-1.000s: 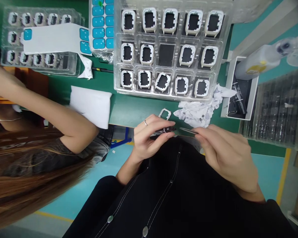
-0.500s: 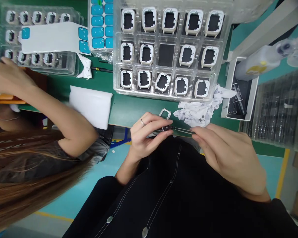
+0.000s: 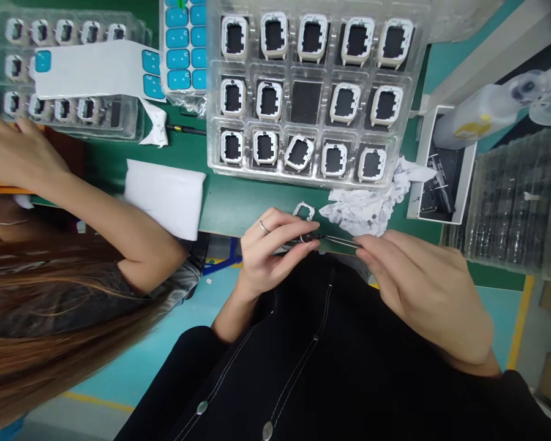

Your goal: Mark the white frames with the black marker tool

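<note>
Between the thumb and forefinger of my left hand [image 3: 273, 248] is a small dark part [image 3: 308, 236], largely covered by the fingers. My right hand [image 3: 422, 294] pinches a pair of thin metal tweezers [image 3: 342, 241], whose tips reach the dark part. Just beyond my left fingers a white rounded frame [image 3: 305, 211] lies on the green table. Farther back, a clear plastic tray [image 3: 275, 173] carries rows of similar white frames. One pocket in its middle row holds no frame, and one frame in the front row sits askew.
A crumpled spotted cloth [image 3: 362, 205] lies right of the loose frame. Beyond it stands a white box [image 3: 413, 205] with a bottle and dark items. Stacked clear trays [image 3: 509, 214] are at the right. A co-worker's arm [image 3: 105, 208] reaches in from the left, near a folded white sheet [image 3: 165, 196].
My hands stay almost in place, the tweezer tips still at the dark part. The view has shifted slightly, and the co-worker's elbow has moved a little to the right.
</note>
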Tool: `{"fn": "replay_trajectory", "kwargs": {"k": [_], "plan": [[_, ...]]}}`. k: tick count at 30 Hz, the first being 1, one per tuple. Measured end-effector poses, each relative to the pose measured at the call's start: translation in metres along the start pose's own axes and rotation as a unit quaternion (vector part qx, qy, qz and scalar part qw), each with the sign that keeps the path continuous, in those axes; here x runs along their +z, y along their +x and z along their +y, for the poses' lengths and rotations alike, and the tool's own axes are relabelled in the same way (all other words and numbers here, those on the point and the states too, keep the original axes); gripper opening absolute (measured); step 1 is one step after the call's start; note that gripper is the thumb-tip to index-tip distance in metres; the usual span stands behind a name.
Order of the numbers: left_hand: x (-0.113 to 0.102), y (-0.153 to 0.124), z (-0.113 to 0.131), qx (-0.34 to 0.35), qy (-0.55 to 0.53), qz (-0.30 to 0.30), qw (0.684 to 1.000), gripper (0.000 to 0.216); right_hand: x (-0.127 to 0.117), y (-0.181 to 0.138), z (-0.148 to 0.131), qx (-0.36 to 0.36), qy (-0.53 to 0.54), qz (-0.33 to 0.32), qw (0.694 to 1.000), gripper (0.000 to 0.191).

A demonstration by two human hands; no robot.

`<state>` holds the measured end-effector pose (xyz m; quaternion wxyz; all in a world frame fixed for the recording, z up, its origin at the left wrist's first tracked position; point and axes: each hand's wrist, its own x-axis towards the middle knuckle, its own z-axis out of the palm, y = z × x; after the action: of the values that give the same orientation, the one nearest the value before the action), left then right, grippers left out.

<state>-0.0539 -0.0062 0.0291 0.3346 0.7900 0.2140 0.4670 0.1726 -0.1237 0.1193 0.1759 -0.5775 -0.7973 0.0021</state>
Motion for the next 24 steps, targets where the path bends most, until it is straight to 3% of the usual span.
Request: {"fn": "replay_trajectory", "kwargs": {"k": [10, 19, 24], "plan": [[-0.004, 0.005, 0.000, 0.012, -0.022, -0.026, 0.999, 0.034, -0.007, 0.002, 0.004, -0.033, -0.061, -0.031, 0.997, 0.008], [-0.016, 0.013, 0.003, 0.027, -0.013, -0.116, 0.993, 0.033, -0.026, 0.010, 0.019, -0.117, -0.105, -0.105, 0.982, 0.021], [-0.017, 0.013, 0.008, 0.032, 0.039, -0.132, 0.990, 0.031, -0.023, 0.012, 0.025, -0.133, -0.106, -0.132, 0.977, 0.023]]}}
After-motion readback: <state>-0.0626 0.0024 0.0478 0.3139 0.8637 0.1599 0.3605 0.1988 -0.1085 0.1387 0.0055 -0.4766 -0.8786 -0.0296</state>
